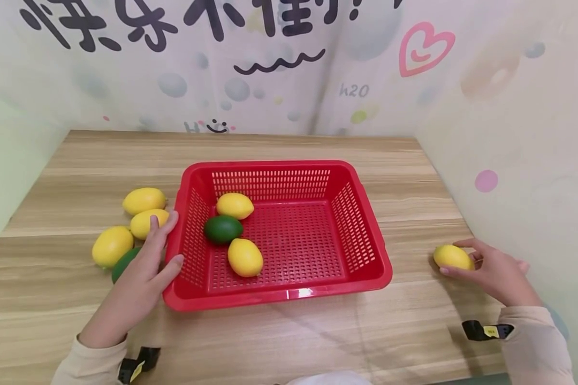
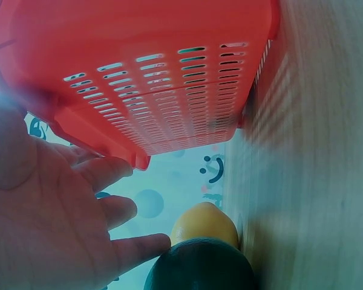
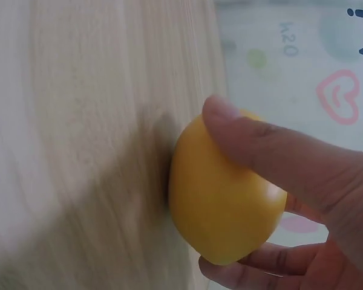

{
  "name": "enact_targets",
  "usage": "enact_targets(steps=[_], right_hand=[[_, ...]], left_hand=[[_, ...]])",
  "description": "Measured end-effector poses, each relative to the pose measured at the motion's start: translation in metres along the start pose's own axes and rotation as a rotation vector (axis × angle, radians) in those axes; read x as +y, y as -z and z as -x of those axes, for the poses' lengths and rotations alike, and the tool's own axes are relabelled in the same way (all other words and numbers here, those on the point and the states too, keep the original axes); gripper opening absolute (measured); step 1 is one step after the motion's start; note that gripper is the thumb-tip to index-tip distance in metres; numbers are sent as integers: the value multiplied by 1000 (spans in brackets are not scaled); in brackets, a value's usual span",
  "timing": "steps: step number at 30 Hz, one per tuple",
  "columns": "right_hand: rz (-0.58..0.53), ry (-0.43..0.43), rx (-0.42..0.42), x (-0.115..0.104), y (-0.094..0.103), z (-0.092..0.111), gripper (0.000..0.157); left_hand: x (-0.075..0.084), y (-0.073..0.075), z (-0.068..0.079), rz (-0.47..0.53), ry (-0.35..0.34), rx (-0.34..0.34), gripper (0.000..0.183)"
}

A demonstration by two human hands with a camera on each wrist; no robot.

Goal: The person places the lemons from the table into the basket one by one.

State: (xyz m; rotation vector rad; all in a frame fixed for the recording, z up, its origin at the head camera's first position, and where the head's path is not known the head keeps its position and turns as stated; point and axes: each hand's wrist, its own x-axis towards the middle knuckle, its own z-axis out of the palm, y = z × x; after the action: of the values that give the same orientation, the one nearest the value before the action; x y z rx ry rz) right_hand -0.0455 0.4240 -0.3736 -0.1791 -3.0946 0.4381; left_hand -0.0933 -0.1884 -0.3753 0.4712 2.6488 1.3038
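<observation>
At the table's right side my right hand (image 1: 498,270) pinches a yellow lemon (image 1: 454,258) between thumb and fingers. In the right wrist view this lemon (image 3: 227,193) is close to the wooden surface; whether it touches cannot be told. My left hand (image 1: 146,267) rests against the left rim of a red plastic basket (image 1: 289,295), its fingers mostly straight and spread. Inside the basket, toward its left, lie two lemons (image 1: 245,258) and a dark green oval fruit (image 1: 223,229). Another dark green fruit (image 2: 199,266) sits beneath my left fingers, partly hidden in the head view.
Left of the basket several lemons (image 1: 112,246) lie loose on the wooden table (image 1: 77,299). A printed wall (image 1: 279,101) closes off the back, and a pale wall (image 1: 525,160) stands close beside my right hand.
</observation>
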Motion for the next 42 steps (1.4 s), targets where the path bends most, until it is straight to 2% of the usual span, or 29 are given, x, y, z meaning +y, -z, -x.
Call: enact_targets(steps=[8, 15, 19, 22, 29, 35, 42], right_hand=[[-13, 41, -18, -2, 0, -4, 69], [31, 63, 12, -2, 1, -3, 71], [10, 55, 58, -2, 4, -5, 68], [-31, 39, 123, -6, 10, -10, 65], [-126, 10, 245, -28, 27, -23, 64], [-130, 37, 335, -45, 43, -34, 63], [-140, 91, 356, -66, 55, -46, 69]], left_hand=[[-2, -1, 1, 4, -50, 33, 72], [0, -2, -2, 23, -33, 21, 72], [2, -2, -2, 15, -31, 23, 72], [2, -2, -1, 14, -31, 27, 72], [1, -1, 0, 19, -17, 26, 72], [2, -2, -1, 7, -30, 24, 72], [1, -3, 0, 22, -31, 18, 74]])
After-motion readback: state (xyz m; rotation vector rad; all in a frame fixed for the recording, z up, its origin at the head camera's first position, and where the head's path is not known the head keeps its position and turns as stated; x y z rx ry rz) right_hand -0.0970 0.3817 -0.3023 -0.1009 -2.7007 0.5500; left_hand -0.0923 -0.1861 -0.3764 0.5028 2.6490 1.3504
